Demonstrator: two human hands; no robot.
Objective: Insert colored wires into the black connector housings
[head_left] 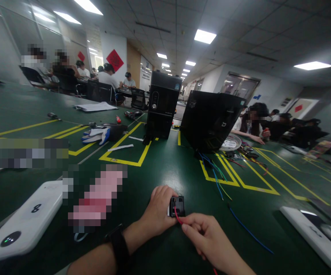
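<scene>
My left hand (pixel 158 210) is closed around a small black device (pixel 180 206) with a pale side, holding it just above or on the green table. Its exact kind does not show. Between the thumb and fingers of my right hand (pixel 207 235) is a red wire (pixel 178 216), whose upper end reaches the face of the device. Whether that end sits inside an opening I cannot tell. More of the red wire hangs below my right hand. To the right, a loose blue wire (pixel 251 231) lies on the table.
Two black computer cases (pixel 162 107) stand ahead, with blue and green wires (pixel 217 172) before the right one. White devices (pixel 30 217) lie at left and right. Gloves (pixel 96 134), paper strips (pixel 121 147) and a white basket (pixel 231 143) are farther off. People sit at other tables.
</scene>
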